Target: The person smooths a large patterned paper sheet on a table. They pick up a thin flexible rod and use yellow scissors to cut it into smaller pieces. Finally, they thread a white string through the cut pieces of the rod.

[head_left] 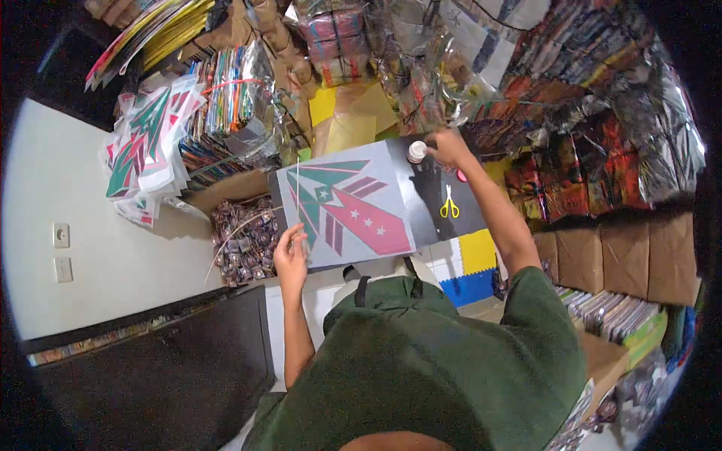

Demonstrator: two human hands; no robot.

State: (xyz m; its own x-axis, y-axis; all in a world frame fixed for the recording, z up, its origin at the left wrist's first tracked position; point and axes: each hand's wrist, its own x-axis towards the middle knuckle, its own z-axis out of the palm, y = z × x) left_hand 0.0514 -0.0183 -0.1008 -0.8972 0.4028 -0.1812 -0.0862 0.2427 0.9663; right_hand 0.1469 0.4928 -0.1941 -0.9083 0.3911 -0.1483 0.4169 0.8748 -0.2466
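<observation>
From nearby above, the dark, glossy, rectangular tabletop (470, 213) was viewed downward through a head-worn wide fisheye camera.

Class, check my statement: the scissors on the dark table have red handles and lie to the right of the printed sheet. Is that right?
Not quite: the head view shows that the scissors have yellow handles, not red. They do lie on the dark table, right of the printed sheet.
</observation>
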